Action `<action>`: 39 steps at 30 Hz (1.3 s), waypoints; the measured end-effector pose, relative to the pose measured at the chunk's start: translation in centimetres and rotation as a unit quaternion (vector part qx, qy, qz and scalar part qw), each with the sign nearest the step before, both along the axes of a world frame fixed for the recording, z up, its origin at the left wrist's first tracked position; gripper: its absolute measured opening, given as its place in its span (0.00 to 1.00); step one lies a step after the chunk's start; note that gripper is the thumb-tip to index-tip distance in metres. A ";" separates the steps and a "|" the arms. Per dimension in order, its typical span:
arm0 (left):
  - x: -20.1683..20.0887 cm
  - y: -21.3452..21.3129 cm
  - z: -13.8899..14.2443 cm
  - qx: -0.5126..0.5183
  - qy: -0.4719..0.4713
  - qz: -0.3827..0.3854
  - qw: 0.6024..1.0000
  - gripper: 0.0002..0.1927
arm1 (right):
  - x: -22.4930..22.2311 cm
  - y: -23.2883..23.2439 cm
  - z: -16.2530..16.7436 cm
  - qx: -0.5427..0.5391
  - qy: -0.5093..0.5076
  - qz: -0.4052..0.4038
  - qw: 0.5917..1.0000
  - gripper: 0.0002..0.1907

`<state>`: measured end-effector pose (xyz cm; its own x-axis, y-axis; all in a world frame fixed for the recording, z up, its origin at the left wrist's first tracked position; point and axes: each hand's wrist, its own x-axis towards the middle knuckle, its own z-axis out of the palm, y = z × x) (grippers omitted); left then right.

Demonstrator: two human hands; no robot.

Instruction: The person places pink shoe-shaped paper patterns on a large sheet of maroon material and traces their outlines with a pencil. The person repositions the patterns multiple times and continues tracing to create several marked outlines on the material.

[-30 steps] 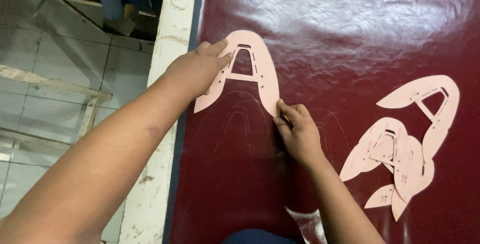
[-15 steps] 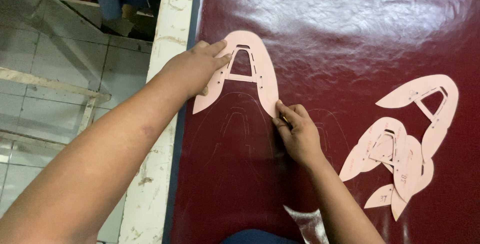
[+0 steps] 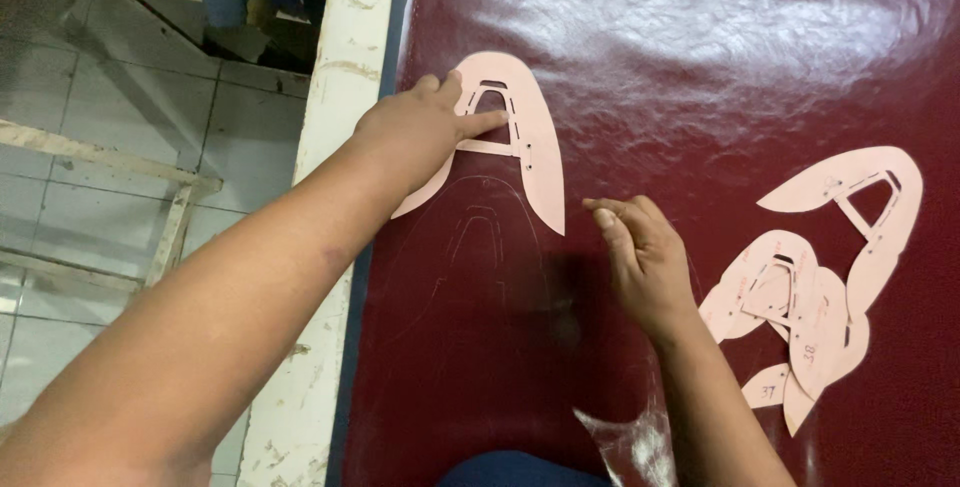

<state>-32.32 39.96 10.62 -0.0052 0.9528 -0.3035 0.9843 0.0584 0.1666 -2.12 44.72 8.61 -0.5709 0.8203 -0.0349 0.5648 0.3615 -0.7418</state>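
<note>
- Two hands over the dark red leather sheet (image 3: 700, 67), which fills most of the frame right of centre.
- Left hand (image 3: 415, 132), upper centre-left: flat, fingers spread, pressing down on the pink A-shaped pattern piece (image 3: 530, 137). No pinch, just weight on top.
- Right hand (image 3: 645, 252), centre: hovering just right of the pattern's lower tip, fingertips drawn loosely together. Can't tell if anything thin is pinched in there, hidden by the curl.
- Faint traced outline (image 3: 480, 237) just below the pattern, same A shape, scratched into the leather.
- To do this well, probably: keep even pressure across the whole pattern so no edge lifts or slides, keep it close to the finished outline to save material, stay off the sheet's left edge.
- Pile of more pink pattern pieces (image 3: 800, 297) at right, overlapping, one bigger A-shape on top right; small handwritten marks on a few, too small to matter.
- Pale worn table edge (image 3: 340, 97) running down left of centre, tiled floor (image 3: 90, 147) beyond at far left.
- No packages or signs anywhere.
</note>
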 end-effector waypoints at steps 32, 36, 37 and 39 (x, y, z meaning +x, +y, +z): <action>1.2 2.2 -0.4 -0.076 0.061 -0.045 0.994 0.35 | -1.5 -1.4 0.8 0.069 -0.031 0.078 0.994 0.08; 1.2 1.8 -0.5 -0.059 0.048 -0.038 0.996 0.31 | -3.8 -0.4 0.0 0.087 -0.017 0.101 0.991 0.07; 1.1 1.8 -0.5 -0.071 0.032 -0.020 0.997 0.29 | -4.5 -0.1 -0.2 0.099 -0.013 0.105 0.989 0.07; 1.1 2.0 -0.5 -0.094 0.000 0.017 0.995 0.25 | -5.8 0.6 -0.7 0.129 0.002 0.106 0.986 0.07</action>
